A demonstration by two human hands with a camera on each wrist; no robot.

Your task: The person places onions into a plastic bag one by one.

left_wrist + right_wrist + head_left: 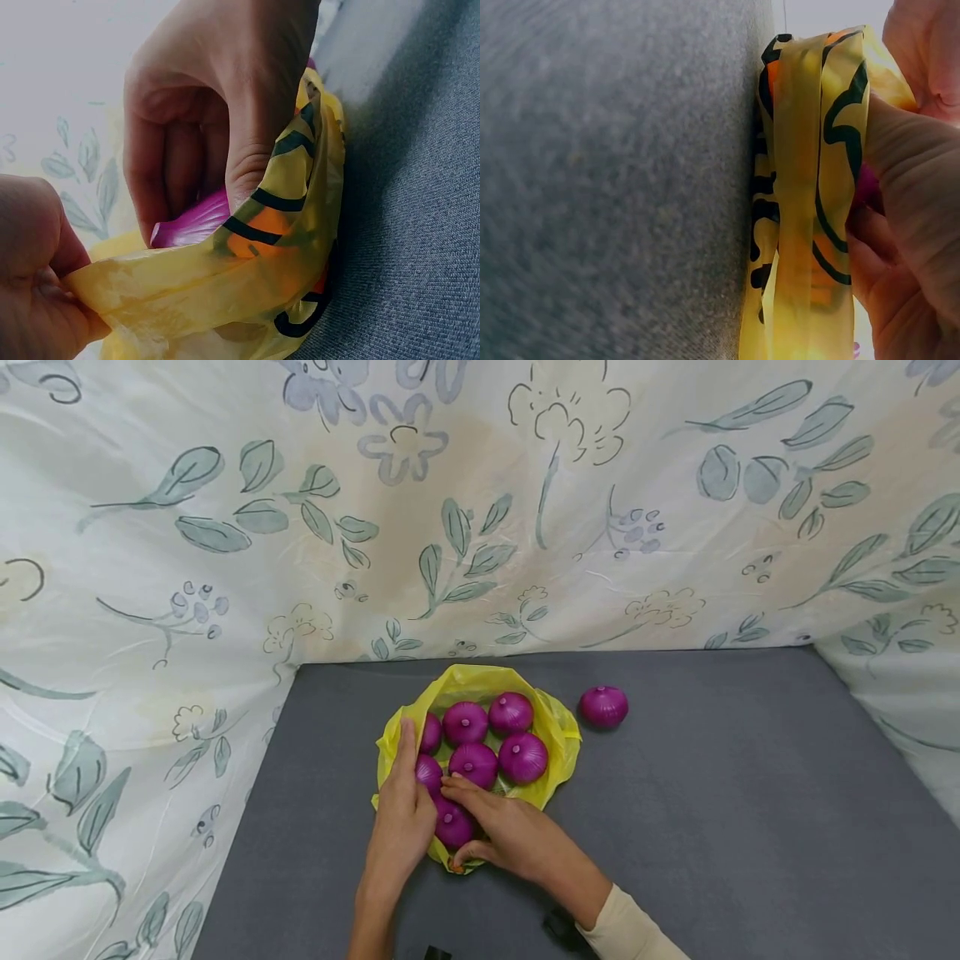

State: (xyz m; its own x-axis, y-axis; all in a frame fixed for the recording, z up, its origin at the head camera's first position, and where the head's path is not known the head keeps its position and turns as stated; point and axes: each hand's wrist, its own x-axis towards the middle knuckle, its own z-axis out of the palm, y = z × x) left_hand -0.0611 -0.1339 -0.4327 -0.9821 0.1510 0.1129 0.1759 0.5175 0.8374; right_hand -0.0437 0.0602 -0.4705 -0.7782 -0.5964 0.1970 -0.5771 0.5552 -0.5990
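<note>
A yellow plastic bag (558, 731) lies with its mouth spread wide, and several purple onions (523, 757) sit inside it. At the bag's left side, my left hand (397, 831) pinches the rim between thumb and fingers, as the left wrist view shows on the film (112, 281). My right hand (521, 835) reaches in over the front rim. Its fingers and thumb curl round the nearest onion (452, 823), whose purple skin (196, 223) shows beneath the palm in the left wrist view. Dark and orange print marks the bag's outside (802, 187) in the right wrist view.
One more purple onion (603, 707) lies outside the bag, to its right on the dark grey table (735, 810). Floral-patterned cloth (480, 510) hangs behind the table and along its sides. A small black object (562, 929) shows under my right wrist.
</note>
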